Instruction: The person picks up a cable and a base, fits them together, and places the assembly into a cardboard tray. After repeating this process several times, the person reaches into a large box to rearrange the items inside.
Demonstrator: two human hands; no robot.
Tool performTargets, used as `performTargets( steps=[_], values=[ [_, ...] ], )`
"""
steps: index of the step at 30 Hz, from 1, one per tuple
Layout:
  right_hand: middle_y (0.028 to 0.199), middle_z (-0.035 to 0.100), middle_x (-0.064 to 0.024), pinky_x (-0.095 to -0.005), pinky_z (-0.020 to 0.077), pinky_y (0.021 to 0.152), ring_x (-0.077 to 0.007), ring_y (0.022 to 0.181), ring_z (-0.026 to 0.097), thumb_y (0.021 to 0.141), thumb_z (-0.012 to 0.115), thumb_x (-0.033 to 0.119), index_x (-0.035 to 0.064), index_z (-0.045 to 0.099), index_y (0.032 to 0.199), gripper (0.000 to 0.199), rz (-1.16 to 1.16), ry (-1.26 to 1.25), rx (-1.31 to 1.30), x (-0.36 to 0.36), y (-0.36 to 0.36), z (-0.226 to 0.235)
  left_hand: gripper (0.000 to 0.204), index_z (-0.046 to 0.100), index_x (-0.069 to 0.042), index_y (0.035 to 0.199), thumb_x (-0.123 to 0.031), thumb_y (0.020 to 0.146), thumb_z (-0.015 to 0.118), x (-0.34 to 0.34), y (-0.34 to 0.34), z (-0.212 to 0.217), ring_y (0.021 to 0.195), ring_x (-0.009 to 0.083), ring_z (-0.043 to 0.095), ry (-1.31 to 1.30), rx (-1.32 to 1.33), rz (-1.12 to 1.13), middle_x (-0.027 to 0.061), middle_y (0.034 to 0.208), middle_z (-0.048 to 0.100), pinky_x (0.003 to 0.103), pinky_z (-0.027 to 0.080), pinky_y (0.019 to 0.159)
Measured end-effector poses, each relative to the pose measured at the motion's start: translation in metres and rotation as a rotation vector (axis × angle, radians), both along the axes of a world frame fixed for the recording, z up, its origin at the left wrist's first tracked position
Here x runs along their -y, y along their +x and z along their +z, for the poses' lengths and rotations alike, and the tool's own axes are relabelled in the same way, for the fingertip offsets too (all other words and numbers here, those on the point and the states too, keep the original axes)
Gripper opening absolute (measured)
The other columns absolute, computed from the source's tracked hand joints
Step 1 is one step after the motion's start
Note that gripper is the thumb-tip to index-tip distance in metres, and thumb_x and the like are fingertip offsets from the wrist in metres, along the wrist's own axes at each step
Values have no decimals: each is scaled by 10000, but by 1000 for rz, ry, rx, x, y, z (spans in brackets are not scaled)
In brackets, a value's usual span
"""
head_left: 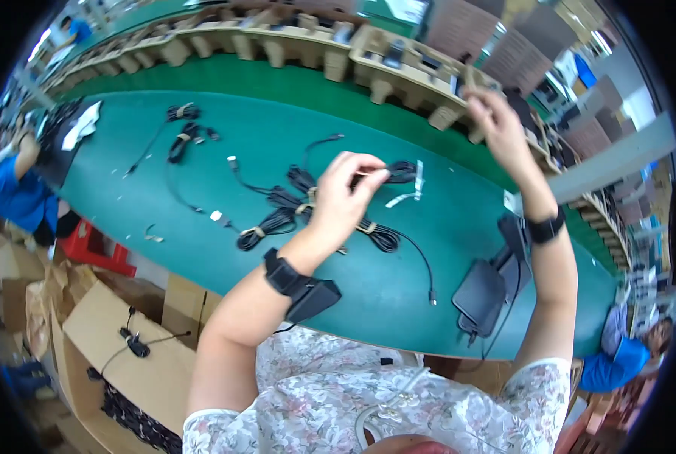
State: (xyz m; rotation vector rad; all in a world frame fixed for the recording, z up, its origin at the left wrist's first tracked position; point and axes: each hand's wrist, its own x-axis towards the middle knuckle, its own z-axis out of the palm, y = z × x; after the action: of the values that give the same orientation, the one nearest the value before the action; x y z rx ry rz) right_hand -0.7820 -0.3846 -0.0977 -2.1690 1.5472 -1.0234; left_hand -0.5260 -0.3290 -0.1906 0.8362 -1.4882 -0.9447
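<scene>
My left hand (343, 195) is over the middle of the green table, thumb and fingers pinched on a coiled black cable (403, 172). A white tie strip (419, 181) trails off its far end. My right hand (498, 129) is raised at the back right, beside the moulded brown tray (442, 115). Its fingers are bent together; what they hold, if anything, I cannot make out. Several more black cables lie around my left hand, among them a banded bundle (268, 229) and another coil (384, 240). Black bands with boxy modules are on both wrists.
A row of moulded trays (300, 34) lines the far edge. Black flat devices (480, 297) with a cord lie at the table's right. Cables (180, 144) lie farther left on the green tabletop (224, 268). An open cardboard box (96, 318) stands lower left; people in blue sit at both sides.
</scene>
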Motion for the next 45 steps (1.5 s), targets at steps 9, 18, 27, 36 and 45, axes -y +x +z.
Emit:
performTargets(
  steps=[9, 18, 27, 36, 45],
  values=[
    [836, 572, -70, -261, 429, 621, -109, 727, 517, 893, 509, 105, 76, 318, 1379, 523, 354, 527, -224, -79, 124, 21, 304, 445, -28, 1021, -161, 811, 620, -16, 1, 2, 821, 286, 562, -248, -48, 12, 149, 874, 541, 356, 458, 683],
    [823, 514, -22, -199, 391, 642, -79, 691, 463, 942, 443, 100, 14, 434, 1212, 283, 267, 399, 468, -82, 107, 12, 408, 408, -14, 1113, -261, 849, 597, 10, -8, -18, 761, 256, 625, -183, 65, -22, 151, 888, 600, 339, 483, 630],
    [877, 517, -37, -184, 393, 676, -67, 739, 464, 961, 426, 154, 23, 441, 1173, 250, 138, 182, 968, -60, 91, 2, 255, 485, 9, 1001, -236, 936, 466, -21, 4, 27, 480, 115, 492, 458, -388, -763, 65, 644, 568, 252, 391, 455],
    [927, 509, -105, -280, 410, 671, -173, 795, 504, 886, 487, 67, 13, 452, 1120, 243, 196, 73, -80, -123, 124, 7, 104, 549, -41, 843, -111, 886, 485, -10, -8, 0, 444, 60, 424, 300, -193, -526, 6, 564, 500, 233, 303, 388],
    [976, 499, -198, -425, 422, 749, -373, 900, 510, 733, 520, -108, -40, 434, 1135, 416, 301, -337, -459, -123, 103, -22, 138, 532, -51, 957, -7, 836, 484, -15, -5, 6, 472, 45, 422, 599, -288, -788, 5, 656, 528, 189, 298, 417]
  ],
)
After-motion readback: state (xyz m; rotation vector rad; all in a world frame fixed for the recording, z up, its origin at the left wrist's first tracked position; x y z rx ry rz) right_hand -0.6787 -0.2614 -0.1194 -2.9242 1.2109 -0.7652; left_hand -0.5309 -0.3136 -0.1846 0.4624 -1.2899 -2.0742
